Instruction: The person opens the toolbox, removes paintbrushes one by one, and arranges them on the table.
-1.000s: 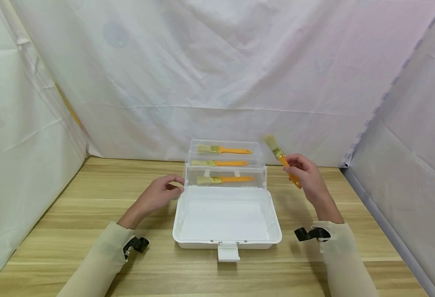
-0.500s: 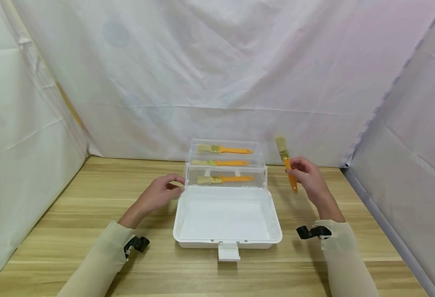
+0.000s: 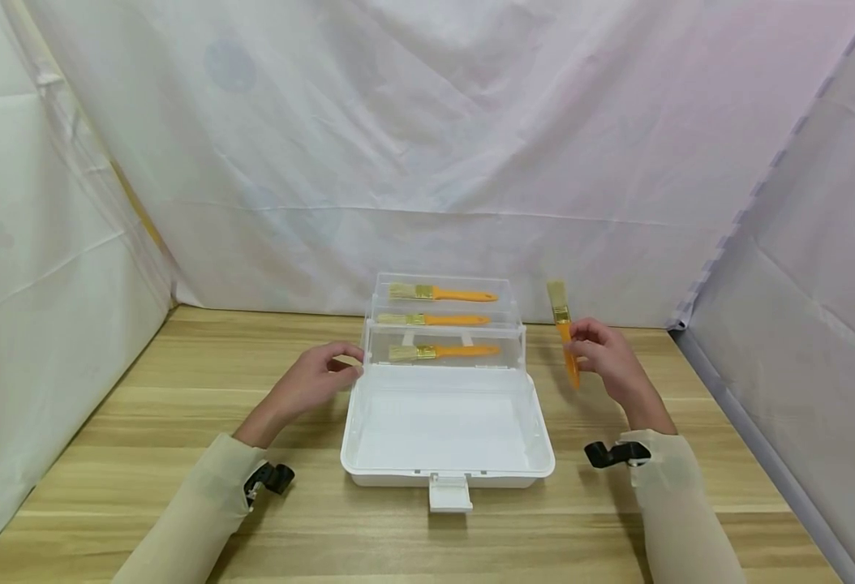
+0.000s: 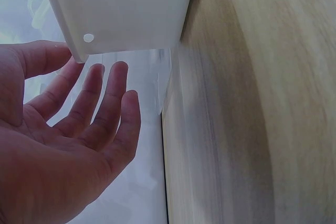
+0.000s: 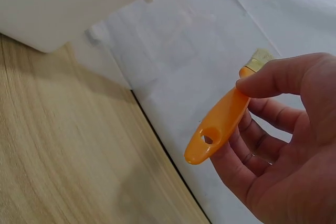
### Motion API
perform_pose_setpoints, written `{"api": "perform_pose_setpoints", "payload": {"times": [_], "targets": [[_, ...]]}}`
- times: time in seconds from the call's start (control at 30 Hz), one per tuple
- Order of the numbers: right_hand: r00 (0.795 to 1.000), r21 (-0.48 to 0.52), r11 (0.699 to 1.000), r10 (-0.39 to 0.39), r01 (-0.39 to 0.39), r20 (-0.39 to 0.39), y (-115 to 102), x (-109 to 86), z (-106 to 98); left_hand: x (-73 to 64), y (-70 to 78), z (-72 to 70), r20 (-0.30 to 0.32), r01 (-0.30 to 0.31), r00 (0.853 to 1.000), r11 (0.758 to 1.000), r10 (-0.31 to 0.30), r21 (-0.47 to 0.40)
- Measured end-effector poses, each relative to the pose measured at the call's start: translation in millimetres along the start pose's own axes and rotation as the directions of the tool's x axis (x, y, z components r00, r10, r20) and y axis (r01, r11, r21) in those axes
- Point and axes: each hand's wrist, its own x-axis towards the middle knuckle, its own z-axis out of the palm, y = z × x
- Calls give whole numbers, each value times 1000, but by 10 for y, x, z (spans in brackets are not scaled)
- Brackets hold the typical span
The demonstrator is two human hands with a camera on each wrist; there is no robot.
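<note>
My right hand pinches the orange handle of a paintbrush to the right of the box, bristles up and nearly upright. In the right wrist view the thumb presses the paintbrush handle against the fingers. A white plastic box stands open in the middle, its clear tiered trays raised at the back. Several similar paintbrushes lie one per tier, handles to the right. My left hand holds the box's back left corner. The left wrist view has thumb and forefinger at the box rim, other fingers loosely bent.
The box's latch hangs down at its front. A wooden table lies beneath, with a pale cloth hanging close behind the trays and more cloth at both sides. Black wrist mounts stick out near the sleeves.
The paintbrush in the right hand has swung from a leftward tilt to nearly upright and then sunk slightly. The left hand and the box stay where they were.
</note>
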Motion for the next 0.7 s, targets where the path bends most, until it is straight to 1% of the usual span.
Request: {"api": "perform_pose_setpoints", "payload": {"times": [0.2,0.47,0.7], "targets": [[999,-12,999,53,-53,1,55,14,-16,4,-9,1,0,-8,1000,1000,8,-1],[991,-72,988,133,-133,2,135,18,-30,10,-33,6,-1,-11,1000,1000,11,5],[983,-111,977,182,-181,-4,192,22,-43,16,-36,10,-3,-7,1000,1000,7,5]]}}
